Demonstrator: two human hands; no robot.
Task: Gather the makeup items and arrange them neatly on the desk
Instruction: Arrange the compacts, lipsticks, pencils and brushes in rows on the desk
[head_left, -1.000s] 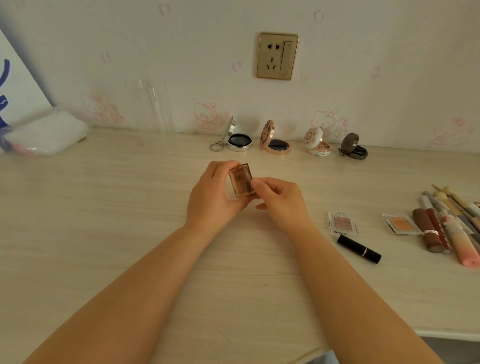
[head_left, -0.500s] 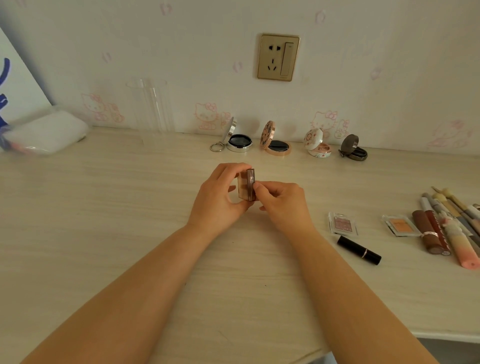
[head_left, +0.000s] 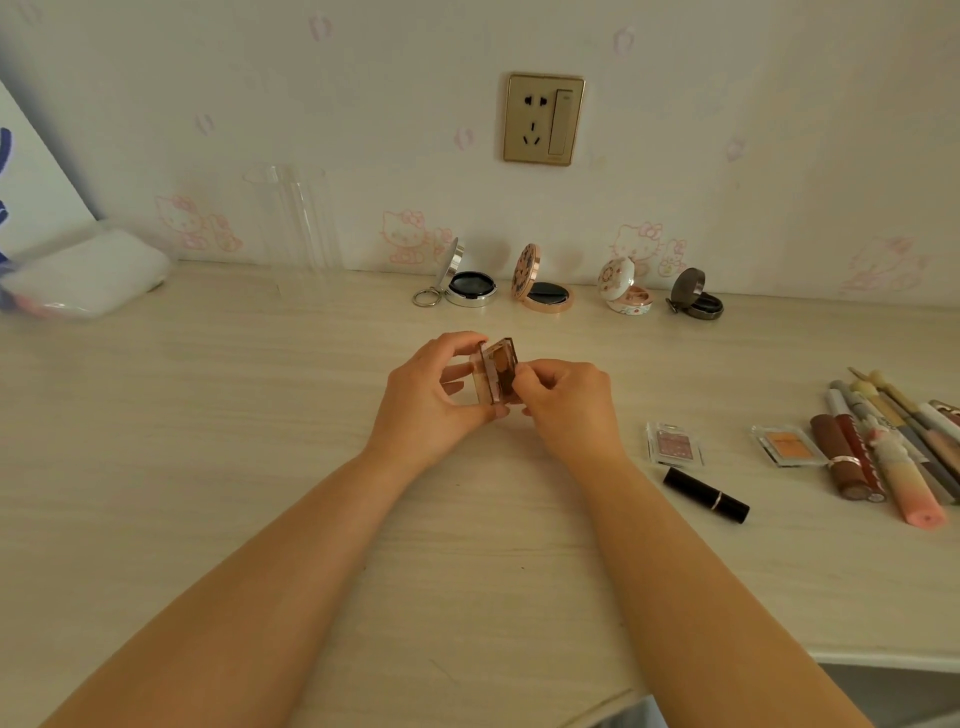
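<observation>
Both the left hand (head_left: 426, 400) and right hand (head_left: 563, 402) pinch a small brown palette (head_left: 496, 370), standing upright, long axis toward 12 o'clock, lid ajar

We see a gold wall socket (head_left: 544, 119) with a switch on its right side, set into pale wallpaper (head_left: 363, 78) printed with faint pink cartoon cats; below it runs a light wood-grain desk (head_left: 208, 441); at the far left lies a soft white bundle in clear wrap (head_left: 85, 273), beside a white and blue board (head_left: 31, 192); a clear acrylic stand (head_left: 296, 223) rises against the wall.
</observation>
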